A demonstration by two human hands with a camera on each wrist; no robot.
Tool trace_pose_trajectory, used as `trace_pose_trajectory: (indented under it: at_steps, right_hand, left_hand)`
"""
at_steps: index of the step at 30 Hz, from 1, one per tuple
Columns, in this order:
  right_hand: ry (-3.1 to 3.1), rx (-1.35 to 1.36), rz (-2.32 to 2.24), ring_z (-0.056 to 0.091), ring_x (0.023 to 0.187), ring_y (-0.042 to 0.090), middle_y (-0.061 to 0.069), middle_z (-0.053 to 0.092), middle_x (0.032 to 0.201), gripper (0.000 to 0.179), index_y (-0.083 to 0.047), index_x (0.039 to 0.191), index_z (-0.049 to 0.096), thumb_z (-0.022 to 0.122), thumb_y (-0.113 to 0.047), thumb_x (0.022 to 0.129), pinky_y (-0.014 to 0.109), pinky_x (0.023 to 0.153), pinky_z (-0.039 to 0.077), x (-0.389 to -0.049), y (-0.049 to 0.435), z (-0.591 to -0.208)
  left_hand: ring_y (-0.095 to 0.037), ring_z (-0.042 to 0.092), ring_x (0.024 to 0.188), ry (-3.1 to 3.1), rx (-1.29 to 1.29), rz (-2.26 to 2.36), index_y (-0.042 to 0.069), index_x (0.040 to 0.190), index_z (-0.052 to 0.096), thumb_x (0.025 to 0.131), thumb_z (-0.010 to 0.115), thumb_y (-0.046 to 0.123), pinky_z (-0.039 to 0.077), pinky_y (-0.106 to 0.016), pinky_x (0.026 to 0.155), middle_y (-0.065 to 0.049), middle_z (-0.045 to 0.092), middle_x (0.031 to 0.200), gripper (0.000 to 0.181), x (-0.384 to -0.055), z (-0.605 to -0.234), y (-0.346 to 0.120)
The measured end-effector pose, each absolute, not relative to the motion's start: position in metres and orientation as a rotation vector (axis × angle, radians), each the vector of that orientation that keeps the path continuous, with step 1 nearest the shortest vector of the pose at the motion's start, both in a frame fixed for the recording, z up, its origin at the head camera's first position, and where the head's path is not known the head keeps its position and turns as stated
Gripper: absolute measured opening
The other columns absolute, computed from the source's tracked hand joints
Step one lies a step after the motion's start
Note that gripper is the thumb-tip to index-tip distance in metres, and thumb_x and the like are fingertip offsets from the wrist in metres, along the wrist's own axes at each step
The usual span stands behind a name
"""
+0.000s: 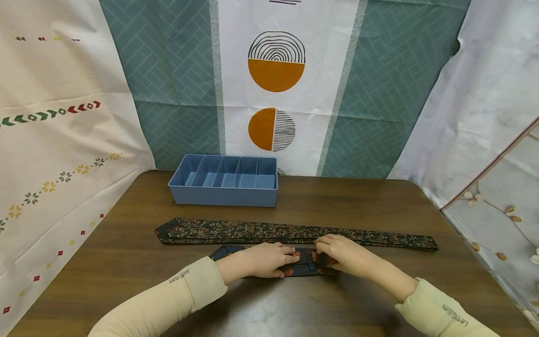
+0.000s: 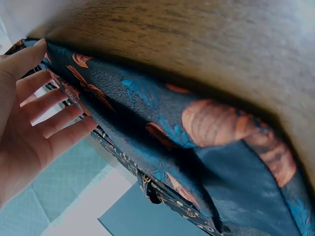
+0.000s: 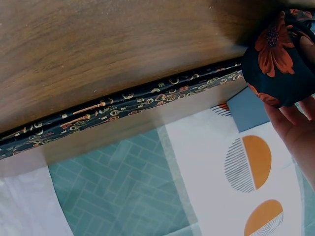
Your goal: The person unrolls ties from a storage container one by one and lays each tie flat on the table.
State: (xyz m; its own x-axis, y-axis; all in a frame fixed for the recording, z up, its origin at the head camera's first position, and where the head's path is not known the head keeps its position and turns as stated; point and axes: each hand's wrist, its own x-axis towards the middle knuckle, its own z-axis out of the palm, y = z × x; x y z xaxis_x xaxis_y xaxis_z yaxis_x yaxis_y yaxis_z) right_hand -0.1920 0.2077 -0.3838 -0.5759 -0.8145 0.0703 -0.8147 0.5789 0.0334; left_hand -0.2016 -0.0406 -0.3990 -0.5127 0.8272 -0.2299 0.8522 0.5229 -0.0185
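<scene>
A dark navy necktie with orange and blue flowers point(image 1: 301, 269) lies crosswise on the table in front of me. My left hand point(image 1: 266, 260) rests on it, its fingers fairly straight along the fabric in the left wrist view. The right hand point(image 1: 347, 255) grips the right end of this necktie, which is folded over into a rounded bundle point(image 3: 275, 64) between thumb and fingers. Just behind both hands stretches a second necktie, black with a small gold and orange pattern point(image 1: 227, 230), laid out lengthwise. The floral necktie's pointed left end is partly hidden behind my left forearm.
A blue box with several compartments point(image 1: 223, 196) stands at the back of the brown wooden table point(image 1: 337, 206), left of centre. A patterned curtain point(image 1: 177, 84) hangs behind the table, with pale cloths point(image 1: 54, 140) along its sides.
</scene>
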Motion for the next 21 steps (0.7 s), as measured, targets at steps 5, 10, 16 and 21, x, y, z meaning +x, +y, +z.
trace_pose_trajectory:
  at_steps: [5,10,16,21]
  right_hand:
    - [-2.747,1.394,-0.011,0.061,0.101,0.024,0.008,0.062,0.113,0.038,-0.010,0.106,0.064,0.081,-0.011,0.072,0.037,0.084,0.053,-0.192,0.209,-0.383]
    - [-2.749,1.394,-0.033,0.061,0.103,0.025,0.009,0.062,0.115,0.041,-0.009,0.108,0.063,0.081,-0.012,0.071,0.038,0.086,0.053,-0.193,0.209,-0.383]
    - [-2.744,1.407,-0.039,0.060,0.107,0.026,0.009,0.063,0.117,0.039,-0.009,0.104,0.062,0.082,-0.012,0.070,0.040,0.088,0.052,-0.193,0.207,-0.382]
    - [-2.728,1.410,-0.059,0.060,0.107,0.026,0.009,0.063,0.116,0.043,-0.008,0.106,0.061,0.083,-0.011,0.068,0.039,0.089,0.052,-0.193,0.206,-0.383]
  left_hand:
    - [-0.021,0.047,0.127,2.587,1.453,-0.187,0.023,0.144,0.041,0.092,0.059,0.037,0.047,-0.028,0.097,-0.001,0.041,0.148,0.056,-0.202,-0.402,-0.048]
    - [-0.022,0.047,0.128,2.595,1.439,-0.159,0.023,0.143,0.042,0.092,0.059,0.036,0.048,-0.028,0.097,-0.002,0.043,0.146,0.056,-0.201,-0.402,-0.054]
    - [-0.024,0.048,0.128,2.591,1.453,-0.170,0.023,0.143,0.042,0.092,0.060,0.036,0.046,-0.032,0.101,-0.003,0.044,0.145,0.056,-0.199,-0.400,-0.059]
    - [-0.021,0.049,0.125,2.601,1.445,-0.153,0.023,0.142,0.044,0.090,0.062,0.037,0.049,-0.032,0.096,-0.002,0.046,0.143,0.056,-0.199,-0.400,-0.065]
